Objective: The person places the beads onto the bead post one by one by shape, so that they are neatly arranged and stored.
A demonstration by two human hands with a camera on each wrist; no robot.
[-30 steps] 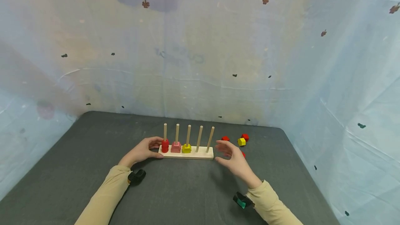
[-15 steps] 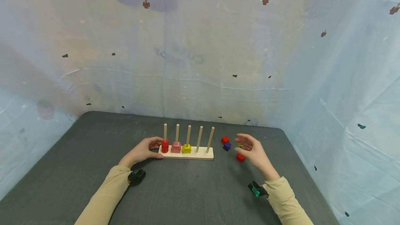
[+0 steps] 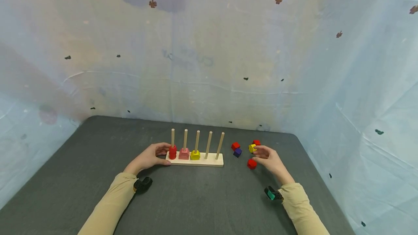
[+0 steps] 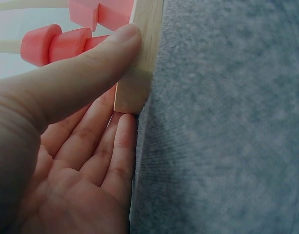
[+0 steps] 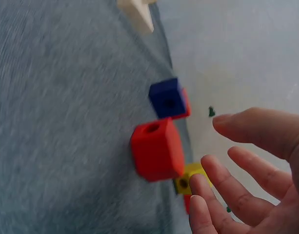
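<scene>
A wooden peg stand [image 3: 210,163] with several upright pegs sits mid-table in the head view. Red beads [image 3: 172,153] are on its leftmost peg, pink beads [image 3: 184,154] on the second and yellow beads [image 3: 195,155] on the third; the two right pegs are bare. My left hand [image 3: 148,159] grips the stand's left end, its thumb along the front edge and fingers around the end. My right hand [image 3: 271,161] hovers with loosely bent fingers beside a loose yellow bead [image 3: 252,148] and a red bead [image 3: 251,164]. In the right wrist view nothing is between thumb and fingers.
Between stand and right hand lie another red bead [image 3: 235,145] and a dark blue bead [image 3: 237,152], close together. A further red bead [image 3: 256,142] is behind the yellow one. The dark table [image 3: 196,202] ends at a hanging patterned sheet [image 3: 209,64].
My right hand has moved from beside the stand's right end rightward to the loose beads, uncovering the blue bead. The left hand and stand have stayed put.
</scene>
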